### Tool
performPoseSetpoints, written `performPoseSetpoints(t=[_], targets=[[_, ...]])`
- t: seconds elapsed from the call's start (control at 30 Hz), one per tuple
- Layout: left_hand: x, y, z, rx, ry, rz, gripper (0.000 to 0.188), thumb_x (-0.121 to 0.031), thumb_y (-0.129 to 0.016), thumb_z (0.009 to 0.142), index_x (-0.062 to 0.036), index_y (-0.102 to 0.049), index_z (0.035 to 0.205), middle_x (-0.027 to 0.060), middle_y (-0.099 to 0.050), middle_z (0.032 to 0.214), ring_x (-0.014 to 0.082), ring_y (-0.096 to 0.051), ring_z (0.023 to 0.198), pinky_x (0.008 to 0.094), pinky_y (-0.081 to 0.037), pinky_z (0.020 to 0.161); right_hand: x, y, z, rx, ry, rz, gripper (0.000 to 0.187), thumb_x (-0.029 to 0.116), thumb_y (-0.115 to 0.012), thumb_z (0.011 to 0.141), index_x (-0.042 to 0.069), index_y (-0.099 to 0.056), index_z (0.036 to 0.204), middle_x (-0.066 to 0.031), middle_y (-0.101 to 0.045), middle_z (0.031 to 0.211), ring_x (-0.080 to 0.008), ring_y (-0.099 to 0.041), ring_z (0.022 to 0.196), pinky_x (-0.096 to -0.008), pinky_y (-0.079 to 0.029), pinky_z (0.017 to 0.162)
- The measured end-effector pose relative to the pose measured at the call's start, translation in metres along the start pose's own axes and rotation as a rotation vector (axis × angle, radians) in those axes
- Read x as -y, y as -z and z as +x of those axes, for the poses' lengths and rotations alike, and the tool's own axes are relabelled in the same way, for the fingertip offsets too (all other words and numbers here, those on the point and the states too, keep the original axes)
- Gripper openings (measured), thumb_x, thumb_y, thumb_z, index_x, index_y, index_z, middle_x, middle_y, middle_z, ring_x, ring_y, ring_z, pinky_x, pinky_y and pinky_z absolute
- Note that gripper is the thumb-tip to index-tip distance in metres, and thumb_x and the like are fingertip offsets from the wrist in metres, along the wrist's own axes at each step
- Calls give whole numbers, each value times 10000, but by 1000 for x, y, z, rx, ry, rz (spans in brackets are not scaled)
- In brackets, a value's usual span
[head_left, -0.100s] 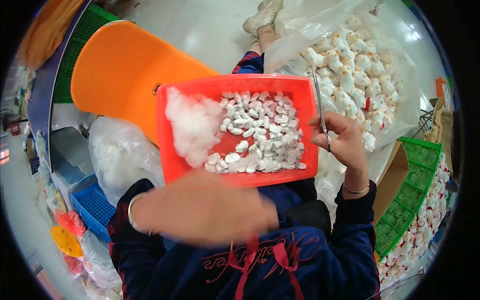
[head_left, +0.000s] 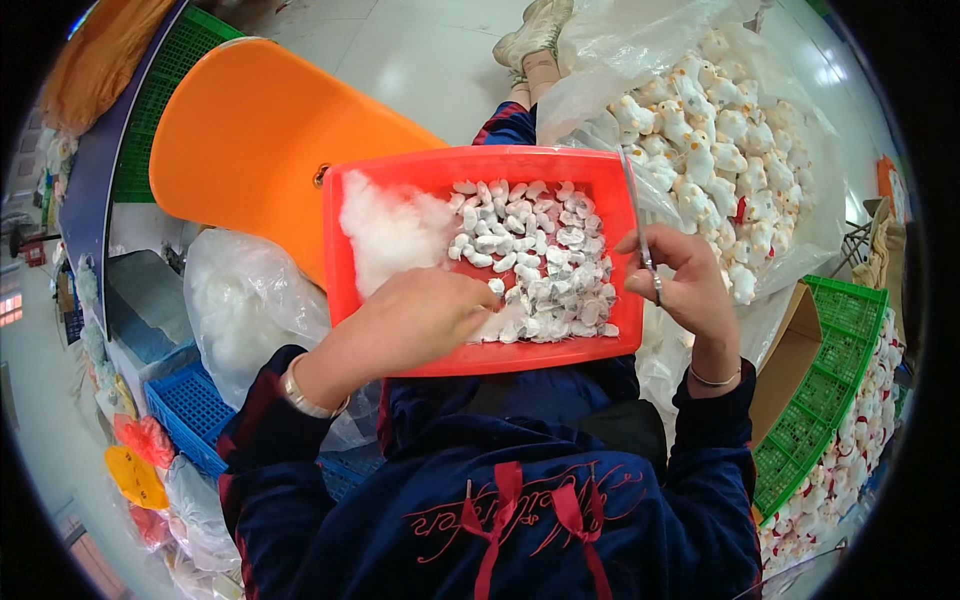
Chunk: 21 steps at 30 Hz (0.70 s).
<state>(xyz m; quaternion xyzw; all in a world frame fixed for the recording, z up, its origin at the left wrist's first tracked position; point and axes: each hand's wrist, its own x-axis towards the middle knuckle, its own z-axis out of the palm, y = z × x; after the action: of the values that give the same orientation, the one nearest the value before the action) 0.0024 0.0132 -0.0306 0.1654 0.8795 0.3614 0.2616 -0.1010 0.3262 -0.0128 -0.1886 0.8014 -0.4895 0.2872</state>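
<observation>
A shallow red tray [head_left: 400,362] rests across my lap. White stuffing fluff [head_left: 385,225] fills its left end, and many small white fabric pieces [head_left: 520,225] lie over the middle and right. My left hand [head_left: 425,315] reaches over the tray's near edge. Its fingers are curled together among the white pieces, and what they pinch is hidden. By the tray's right rim, my right hand [head_left: 685,275] grips long, slim metal forceps [head_left: 640,215] with finger loops, their tips pointing away from me.
An orange plastic chair [head_left: 260,140] stands behind the tray's left side. A clear bag of white plush toys [head_left: 700,140] lies at the far right. Green crates [head_left: 825,360] stand on the right, with more toys beside. A bag of stuffing [head_left: 240,300] and a blue basket [head_left: 190,405] are on the left.
My left hand has moved forward from above my lap into the tray and come down among the white pieces. My right hand keeps the forceps in about the same place.
</observation>
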Motion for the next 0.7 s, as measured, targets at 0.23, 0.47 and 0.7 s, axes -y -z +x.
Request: performPoseSetpoints(t=[0.23, 0.47, 0.7], targets=[[61, -50, 5, 52, 111, 325, 185, -216, -674, 872, -50, -677, 954, 163, -718, 884, 374, -704, 861, 493, -533, 748, 6, -32, 14, 27, 131, -90, 336, 170, -865, 799, 4, -717, 1050, -30, -662, 788, -100, -568, 737, -267, -464, 686], [51, -23, -5, -76, 305, 90, 109, -139, -635, 867, -30, -637, 875, 191, -696, 874, 382, -701, 832, 508, -538, 726, 12, -67, 18, 85, 97, -25, 340, 142, -847, 807, -26, -707, 1067, -93, -694, 855, -143, -651, 795, -298, -508, 737], [60, -51, -3, -84, 172, 320, 189, -204, -696, 863, -38, -672, 948, 174, -724, 930, 373, -706, 901, 450, -546, 766, 12, -81, 22, 112, 126, 6, 309, 181, -834, 826, 3, -693, 1037, -75, -689, 839, -154, -651, 780, -296, -502, 716]])
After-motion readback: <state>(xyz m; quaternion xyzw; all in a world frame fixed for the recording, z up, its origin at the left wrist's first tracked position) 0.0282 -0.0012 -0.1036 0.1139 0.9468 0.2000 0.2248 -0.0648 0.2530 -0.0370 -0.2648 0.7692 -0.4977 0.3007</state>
